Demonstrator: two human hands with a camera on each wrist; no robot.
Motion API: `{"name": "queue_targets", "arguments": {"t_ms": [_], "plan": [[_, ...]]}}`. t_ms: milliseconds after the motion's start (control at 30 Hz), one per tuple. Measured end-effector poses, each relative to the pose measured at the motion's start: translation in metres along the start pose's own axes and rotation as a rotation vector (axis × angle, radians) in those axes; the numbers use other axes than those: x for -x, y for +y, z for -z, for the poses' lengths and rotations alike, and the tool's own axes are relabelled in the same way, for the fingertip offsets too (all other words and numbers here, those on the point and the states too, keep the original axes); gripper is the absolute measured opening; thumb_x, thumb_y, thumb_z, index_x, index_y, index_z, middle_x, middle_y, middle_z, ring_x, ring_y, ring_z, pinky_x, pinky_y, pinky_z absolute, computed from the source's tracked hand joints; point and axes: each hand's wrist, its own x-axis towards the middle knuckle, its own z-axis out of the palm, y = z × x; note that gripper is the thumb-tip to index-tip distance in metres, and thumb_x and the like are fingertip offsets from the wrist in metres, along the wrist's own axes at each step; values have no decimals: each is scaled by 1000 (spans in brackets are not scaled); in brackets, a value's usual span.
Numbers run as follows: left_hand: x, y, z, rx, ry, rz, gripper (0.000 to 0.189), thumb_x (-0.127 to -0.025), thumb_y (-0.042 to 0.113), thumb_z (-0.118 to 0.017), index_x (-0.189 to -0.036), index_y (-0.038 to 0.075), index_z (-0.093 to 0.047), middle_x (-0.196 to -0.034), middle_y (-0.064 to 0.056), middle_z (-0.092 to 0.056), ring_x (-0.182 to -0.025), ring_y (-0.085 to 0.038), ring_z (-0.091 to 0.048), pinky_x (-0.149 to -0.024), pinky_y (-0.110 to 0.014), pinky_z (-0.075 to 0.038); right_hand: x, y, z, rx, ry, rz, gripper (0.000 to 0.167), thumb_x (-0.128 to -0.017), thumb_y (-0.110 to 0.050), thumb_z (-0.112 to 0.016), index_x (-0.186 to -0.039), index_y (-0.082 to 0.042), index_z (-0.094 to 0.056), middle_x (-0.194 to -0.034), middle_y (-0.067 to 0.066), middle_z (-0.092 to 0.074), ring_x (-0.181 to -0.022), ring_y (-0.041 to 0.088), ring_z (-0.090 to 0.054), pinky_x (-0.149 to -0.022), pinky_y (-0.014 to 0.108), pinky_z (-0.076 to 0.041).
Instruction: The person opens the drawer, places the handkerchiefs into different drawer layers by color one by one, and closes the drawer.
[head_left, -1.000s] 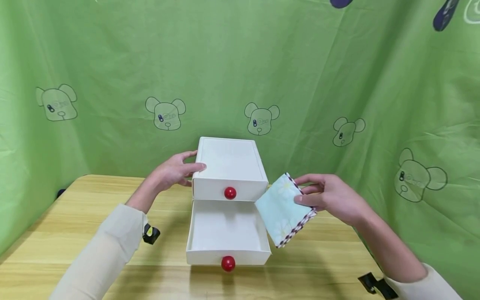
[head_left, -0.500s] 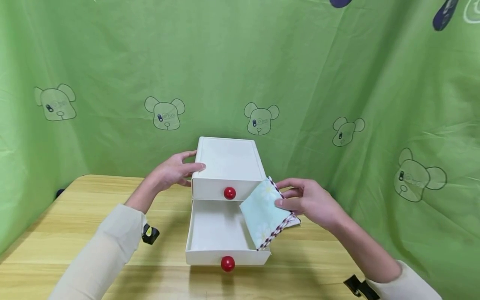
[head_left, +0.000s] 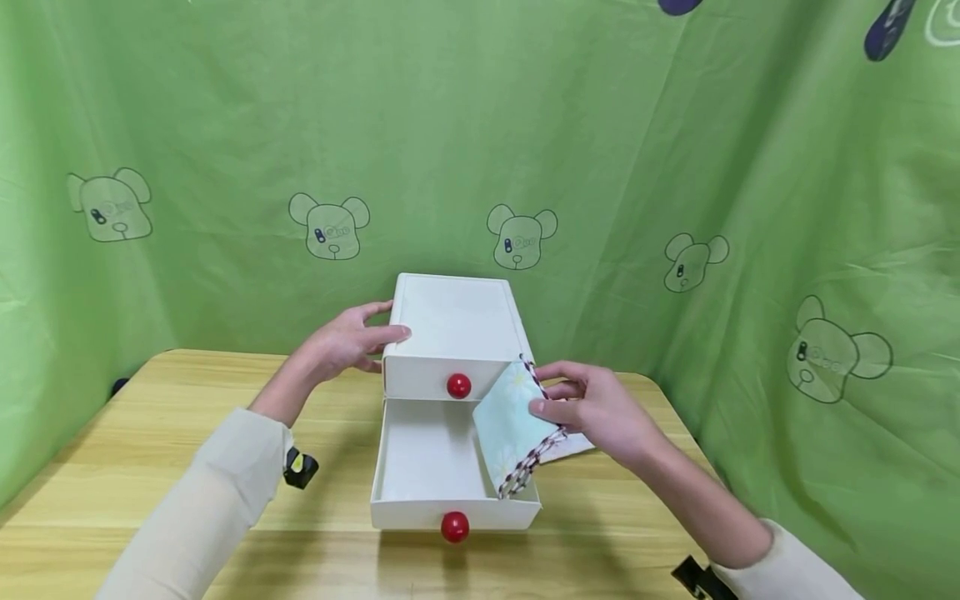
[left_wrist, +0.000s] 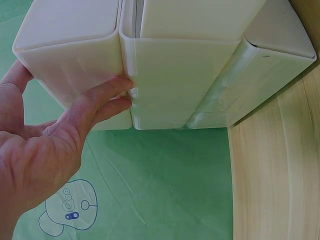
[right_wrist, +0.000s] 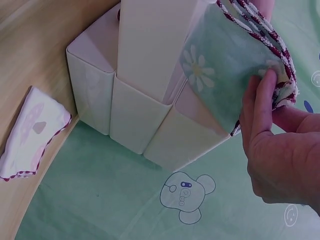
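A white drawer cabinet [head_left: 461, 317] with red ball knobs stands on the table. The drawer [head_left: 427, 450] below the top one is pulled out. My left hand [head_left: 348, 340] rests on the cabinet's left side, thumb on the top edge; in the left wrist view its nearly straight fingers [left_wrist: 107, 95] touch the side wall. Between thumb and fingers, my right hand [head_left: 592, 404] pinches a folded light-blue handkerchief [head_left: 510, 421] with daisies [right_wrist: 197, 67] and a maroon-and-white braided edge. It hangs tilted over the right part of the pulled-out drawer. Whether it touches the drawer I cannot tell.
A second folded cloth [right_wrist: 37, 132], white and pink with a dark red edge, lies on the wooden table [head_left: 225, 383] right of the cabinet. A third, shut drawer section [left_wrist: 280, 65] sits beneath the pulled-out one. Green curtain [head_left: 420, 125] hangs behind and at both sides.
My right hand has moved left and slightly down, bringing the handkerchief from beside the cabinet to over the drawer. The cloth behind has come into view. My left hand has stayed put.
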Motion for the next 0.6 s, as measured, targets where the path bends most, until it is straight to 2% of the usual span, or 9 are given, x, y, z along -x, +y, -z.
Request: {"name": "queue_targets", "arguments": {"t_ms": [333, 600], "plan": [[2, 1, 2, 0, -9, -10, 93, -98, 27, -67, -164, 13, -4, -151, -26, -49, -136, -43, -51, -105, -52, -54, -1, 2, -9, -23, 43, -9, 51, -90, -20, -77, -136, -8, -59, -111, 10, -75, -84, 21, -69, -74, 33, -60], [2, 0, 2, -5, -9, -10, 93, -98, 27, -67, -164, 13, -4, -150, -26, -50, -136, -42, -51, -106, -52, -53, -2, 10, -26, -172, 29, -19, 54, -92, -12, -74, -140, 0, -54, -114, 17, -74, -81, 19, -72, -70, 33, -64]]}}
